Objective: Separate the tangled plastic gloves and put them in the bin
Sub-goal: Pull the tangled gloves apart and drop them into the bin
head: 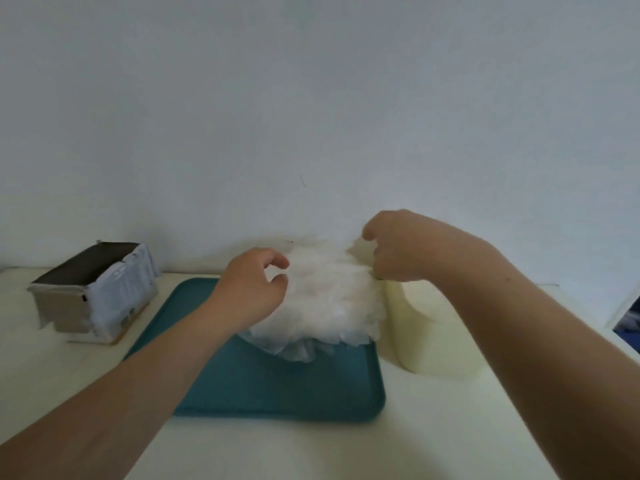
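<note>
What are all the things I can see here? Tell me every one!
pile of gloves: one heap, see-through white, at the back of the tray
tray: one, teal, in the middle of the table
box: one, grey-brown with a white plastic liner, on the table left of the tray
container: one, cream, on the table right of the tray
table: one, cream, under everything
wall: one, plain white, behind the table
left hand: one, bare, fingers curled at the pile's left edge
right hand: one, bare, gripping the pile's upper right side
</note>
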